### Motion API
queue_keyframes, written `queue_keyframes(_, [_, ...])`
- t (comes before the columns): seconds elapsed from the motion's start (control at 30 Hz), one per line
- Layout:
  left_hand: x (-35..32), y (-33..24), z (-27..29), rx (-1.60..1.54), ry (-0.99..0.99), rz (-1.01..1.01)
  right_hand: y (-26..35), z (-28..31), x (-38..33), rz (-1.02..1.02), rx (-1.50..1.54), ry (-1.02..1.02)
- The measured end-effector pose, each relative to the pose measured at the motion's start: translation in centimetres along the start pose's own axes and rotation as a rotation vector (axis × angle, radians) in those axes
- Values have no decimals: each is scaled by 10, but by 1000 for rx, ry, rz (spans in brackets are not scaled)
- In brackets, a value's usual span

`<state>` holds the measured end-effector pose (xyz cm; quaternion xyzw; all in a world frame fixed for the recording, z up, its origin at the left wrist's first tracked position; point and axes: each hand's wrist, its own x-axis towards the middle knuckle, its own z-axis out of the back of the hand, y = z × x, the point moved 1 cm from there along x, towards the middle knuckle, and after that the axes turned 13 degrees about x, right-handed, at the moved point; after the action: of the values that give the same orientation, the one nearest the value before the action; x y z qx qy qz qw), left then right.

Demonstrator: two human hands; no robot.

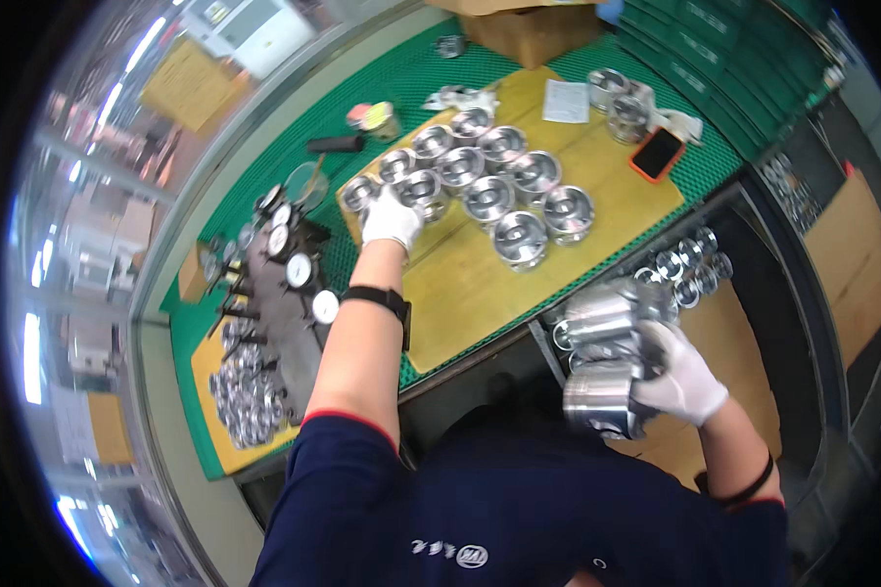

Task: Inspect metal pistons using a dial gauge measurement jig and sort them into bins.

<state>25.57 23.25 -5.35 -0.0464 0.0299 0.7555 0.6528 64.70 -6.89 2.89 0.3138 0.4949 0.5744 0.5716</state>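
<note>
- left hand (392,219) fingers curled on a piston (423,188) at cluster edge on wooden board (470,284)
- right hand (677,372) clamps stacked pistons (607,367) off bench edge
- dial gauges (299,264), phone (657,154) flank; bare board near front edge

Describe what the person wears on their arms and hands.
Both hands wear white fabric gloves: left hand, right hand. The left wrist carries a black band, like a watch strap; the right forearm has a thin black band. Short navy sleeves with red edging end above the elbows.
</note>
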Motion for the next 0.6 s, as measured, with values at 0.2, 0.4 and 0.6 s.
queue_keyframes(0.2, [108, -18, -51, 131, 204, -201, -101, 18, -170, -540, -348, -707])
queue_keyframes(0.4, [144, -15, -47, 173, 246, -149, -140, -40, -344, -969, 124, -1164])
queue_keyframes(0.6, [172, 53, -51, -132, 460, 16, -118, -144, -404, -906, 806, -1636])
